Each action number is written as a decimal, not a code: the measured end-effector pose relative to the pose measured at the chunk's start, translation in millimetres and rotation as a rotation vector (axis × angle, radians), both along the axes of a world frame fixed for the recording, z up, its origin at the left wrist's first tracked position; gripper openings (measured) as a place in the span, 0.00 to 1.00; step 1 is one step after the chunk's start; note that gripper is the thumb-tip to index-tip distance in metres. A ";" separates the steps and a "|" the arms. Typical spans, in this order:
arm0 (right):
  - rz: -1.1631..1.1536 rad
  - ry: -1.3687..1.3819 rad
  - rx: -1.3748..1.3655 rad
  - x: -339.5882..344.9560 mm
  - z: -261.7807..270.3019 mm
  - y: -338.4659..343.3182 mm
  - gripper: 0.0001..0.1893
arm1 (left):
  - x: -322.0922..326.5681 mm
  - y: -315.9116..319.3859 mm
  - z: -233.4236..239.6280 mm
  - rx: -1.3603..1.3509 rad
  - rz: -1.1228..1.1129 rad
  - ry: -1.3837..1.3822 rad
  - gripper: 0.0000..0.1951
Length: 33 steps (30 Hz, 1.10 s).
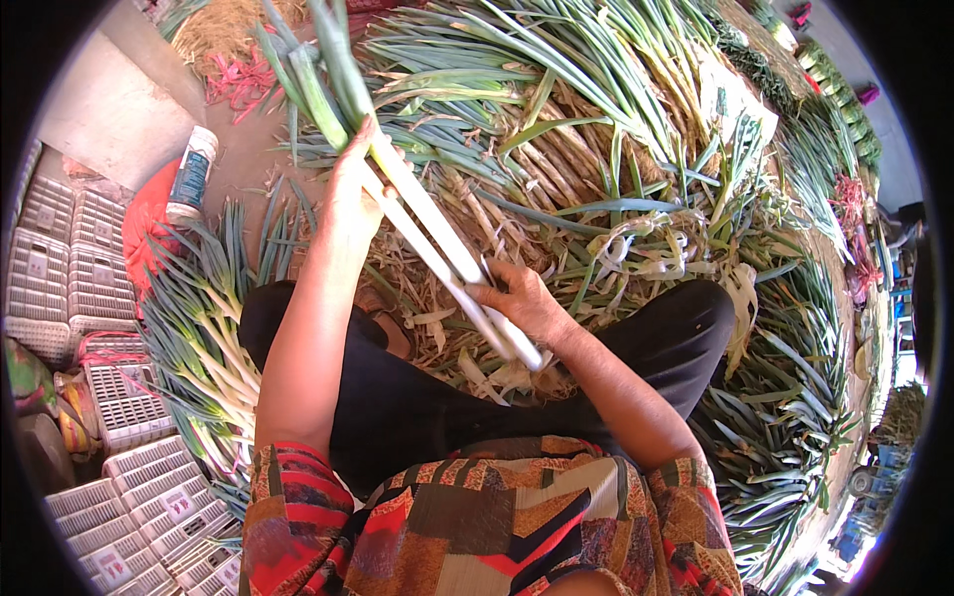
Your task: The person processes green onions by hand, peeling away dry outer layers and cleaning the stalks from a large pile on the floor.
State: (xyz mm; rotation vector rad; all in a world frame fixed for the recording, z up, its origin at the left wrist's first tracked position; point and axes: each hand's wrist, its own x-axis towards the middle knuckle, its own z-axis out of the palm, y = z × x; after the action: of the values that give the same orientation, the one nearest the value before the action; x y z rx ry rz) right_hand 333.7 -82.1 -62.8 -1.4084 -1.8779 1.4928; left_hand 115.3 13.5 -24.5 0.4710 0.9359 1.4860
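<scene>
Two long green onions (436, 231) with white shanks slant across the view above my lap. My left hand (359, 179) is closed around them where the white turns to green, and the leaves rise past it. Lower down, my right hand (522, 298) grips the white shanks near the root end, thumb across them. A thin dark curved edge shows at its index finger; what it is I cannot tell. Peeled husks and leaf scraps (477, 372) litter the ground under the stalks. Beyond them lies a heap of untrimmed green onions (551, 156) with dry brown skins.
A pile of cleaned green onions (223, 350) lies at my left. Plastic crates (168, 506) stand beyond it, with a white bottle (194, 171) by a red bag (149, 223). Cut leaves (782, 417) are heaped at right. Pink twine (242, 78) lies at upper left.
</scene>
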 end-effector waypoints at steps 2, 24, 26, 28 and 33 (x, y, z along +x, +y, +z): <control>-0.021 0.220 -0.239 4.3 3.0 -1.0 0.21 | -0.4 0.3 7.6 -0.039 0.022 -0.012 0.14; -0.372 0.031 0.702 -43.3 47.5 43.7 0.11 | 13.1 -7.7 1.6 0.094 -0.139 0.175 0.08; -0.352 -0.053 0.772 -42.7 46.4 43.0 0.11 | 17.7 -10.1 2.8 0.096 -0.103 0.233 0.07; -0.324 -0.091 0.830 -42.9 42.4 41.3 0.09 | 25.8 -14.5 6.2 0.095 -0.066 0.287 0.06; -0.112 0.069 0.816 -52.4 25.8 25.4 0.08 | 36.8 -27.2 14.3 0.138 -0.186 0.409 0.08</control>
State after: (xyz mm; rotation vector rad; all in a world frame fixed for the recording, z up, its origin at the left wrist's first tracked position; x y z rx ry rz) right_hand 281.2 -56.7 -37.0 -1.0158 -1.9732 0.5708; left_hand 152.1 -13.6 -10.2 0.9634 1.0754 1.3122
